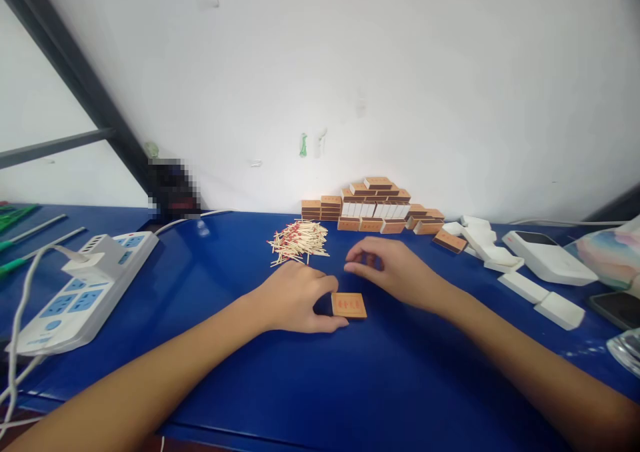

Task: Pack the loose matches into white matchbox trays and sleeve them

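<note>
An orange matchbox [350,305] with printed characters on its top lies flat on the blue table. My left hand [300,297] grips its left end, with the thumb along the near edge and the index finger at the far left corner. To the right and farther back, my right hand [383,265] hovers with curled fingers. Its thumb and index finger stand apart, and nothing shows between them. Just beyond my left hand is a loose heap of red-tipped matches [301,239].
Stacked matchboxes [375,205] stand against the wall. One lone matchbox [450,241] and several white matchbox trays [485,242] lie to the right, near a white device [550,255]. A power strip [85,299] with cables is on the left.
</note>
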`<state>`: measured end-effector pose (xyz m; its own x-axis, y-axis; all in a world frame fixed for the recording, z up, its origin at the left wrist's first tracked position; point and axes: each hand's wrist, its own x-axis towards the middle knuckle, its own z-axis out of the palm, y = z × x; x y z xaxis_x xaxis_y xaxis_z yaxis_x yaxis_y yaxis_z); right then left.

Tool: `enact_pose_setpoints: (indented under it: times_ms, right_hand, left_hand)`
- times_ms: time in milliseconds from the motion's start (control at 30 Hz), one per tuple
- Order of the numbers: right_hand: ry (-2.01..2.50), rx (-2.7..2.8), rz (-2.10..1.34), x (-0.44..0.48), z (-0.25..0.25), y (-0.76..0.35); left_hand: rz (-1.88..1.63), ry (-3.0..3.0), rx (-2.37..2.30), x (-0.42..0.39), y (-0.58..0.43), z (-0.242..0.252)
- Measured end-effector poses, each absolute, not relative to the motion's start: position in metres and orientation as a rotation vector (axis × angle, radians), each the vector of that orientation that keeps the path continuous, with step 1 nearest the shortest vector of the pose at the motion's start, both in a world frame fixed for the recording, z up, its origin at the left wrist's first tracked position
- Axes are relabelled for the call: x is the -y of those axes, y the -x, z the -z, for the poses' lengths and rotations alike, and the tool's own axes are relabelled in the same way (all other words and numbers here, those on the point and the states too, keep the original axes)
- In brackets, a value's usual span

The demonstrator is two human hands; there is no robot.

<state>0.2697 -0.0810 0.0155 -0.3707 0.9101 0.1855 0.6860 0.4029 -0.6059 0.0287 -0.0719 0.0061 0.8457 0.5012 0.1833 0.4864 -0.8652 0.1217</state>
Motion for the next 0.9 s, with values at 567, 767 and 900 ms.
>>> enact_pose_setpoints:
  times_ms: [567,767,900]
  right_hand:
    - [1.583,2.313,-0.444,0.044,-0.003,-0.267]
    - [1.660,2.230,-0.450,0.057,0.001,-0.309]
    - [1.608,2.205,-0.474,0.063,-0.008,-0.336]
  left_hand:
    - [-0.323,-2.978,-0.824,0.069,-0.027,0.000]
    - [-0.311,-2.916,-0.900,0.069,-0.029,-0.004]
    - [-0.328,-2.882,-0.902,0.069,-0.029,-0.004]
